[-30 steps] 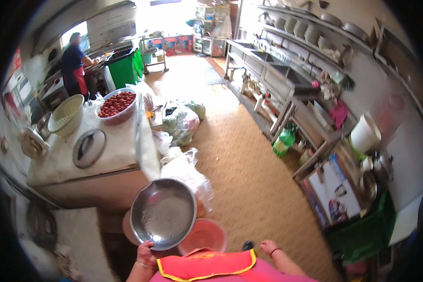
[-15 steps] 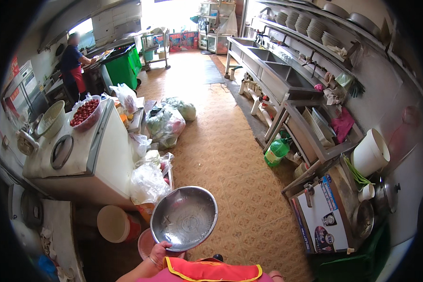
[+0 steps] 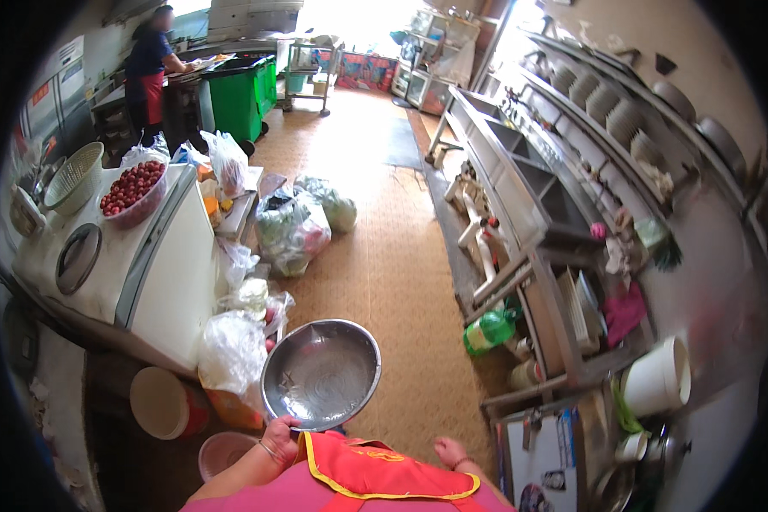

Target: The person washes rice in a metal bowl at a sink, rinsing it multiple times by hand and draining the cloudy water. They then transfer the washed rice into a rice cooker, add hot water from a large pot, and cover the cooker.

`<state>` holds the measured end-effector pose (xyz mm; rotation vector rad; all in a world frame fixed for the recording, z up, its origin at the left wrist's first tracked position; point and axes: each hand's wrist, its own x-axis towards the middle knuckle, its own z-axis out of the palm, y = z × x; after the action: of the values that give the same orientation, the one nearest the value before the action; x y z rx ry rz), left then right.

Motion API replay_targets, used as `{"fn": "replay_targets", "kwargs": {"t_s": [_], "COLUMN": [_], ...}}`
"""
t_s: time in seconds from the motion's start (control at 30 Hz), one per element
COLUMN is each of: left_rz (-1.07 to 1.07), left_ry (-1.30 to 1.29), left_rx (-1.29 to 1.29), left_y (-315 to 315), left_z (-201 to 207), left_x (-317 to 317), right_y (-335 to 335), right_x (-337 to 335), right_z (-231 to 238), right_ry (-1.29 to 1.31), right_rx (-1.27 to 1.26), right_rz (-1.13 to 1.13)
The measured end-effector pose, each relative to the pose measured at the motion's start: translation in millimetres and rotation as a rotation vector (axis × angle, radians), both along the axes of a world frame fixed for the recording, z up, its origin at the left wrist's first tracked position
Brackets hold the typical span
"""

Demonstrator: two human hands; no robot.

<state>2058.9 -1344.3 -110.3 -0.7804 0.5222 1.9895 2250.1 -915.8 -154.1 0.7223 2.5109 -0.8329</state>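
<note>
My left hand (image 3: 279, 437) grips the near rim of a round metal basin (image 3: 320, 375), held tilted in front of my red apron. A little water or wetness glints on the basin's bottom. My right hand (image 3: 450, 451) hangs low at my right side, fingers curled, with nothing seen in it. Below and left of the basin, a pink plastic basin (image 3: 222, 450) stands near a red and white bucket (image 3: 166, 405). Bags of vegetables (image 3: 233, 350) lie just beyond the metal basin's left edge.
To the left is a white chest freezer (image 3: 175, 264) carrying a bowl of red fruit (image 3: 136, 189). Farther along the patterned floor (image 3: 384, 282) lie more filled bags (image 3: 292, 230). Steel sinks (image 3: 520, 179) line the right. A co-worker (image 3: 149, 68) stands by green bins (image 3: 235, 94).
My view has turned and moved forward, and the sinks appear more tilted. The metal basin stays in my left hand. My right hand has come into view at the lower right.
</note>
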Motion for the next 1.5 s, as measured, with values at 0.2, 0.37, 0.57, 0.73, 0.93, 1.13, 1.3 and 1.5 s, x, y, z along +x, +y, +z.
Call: {"fn": "replay_targets", "kwargs": {"t_s": [0.2, 0.37, 0.57, 0.73, 0.93, 1.13, 1.3, 1.5], "left_rz": [-0.022, 0.047, -0.083, -0.127, 0.213, 0.195, 0.077, 0.202], "left_ry": [0.073, 0.066, 0.034, 0.549, 0.016, 0.013, 0.0, 0.17], "left_rx": [-0.27, 0.057, -0.171, -0.47, -0.217, 0.15, -0.058, -0.369], "left_y": [71.3, 122.9, 197.6, 254.2, 308.3, 338.7, 383.9, 446.4], "left_z": [48.9, 45.9, -2.5, -16.4, 41.1, 28.2, 48.5, 70.4], "left_x": [-151.2, -256.5, -367.3, -442.2, -549.1, -698.4, -839.6, -997.5], "right_y": [72.7, 125.5, 214.9, 327.4, 435.1, 422.5, 426.9, 518.5], "right_x": [-8.3, -138.8, -305.9, -453.9, -725.2, -909.5, -909.7, -1019.7], "right_z": [10.5, 12.2, -24.2, -34.0, -19.9, -4.1, 25.2, 32.6], "right_ry": [-0.478, -0.409, -0.4, -0.466, 0.104, 0.258, -0.21, -0.249], "right_rx": [-0.083, -0.088, -0.083, 0.026, 0.241, -0.168, 0.002, 0.03], "right_rz": [-0.37, -0.433, -0.261, -0.009, 0.048, 0.023, 0.076, -0.154]}}
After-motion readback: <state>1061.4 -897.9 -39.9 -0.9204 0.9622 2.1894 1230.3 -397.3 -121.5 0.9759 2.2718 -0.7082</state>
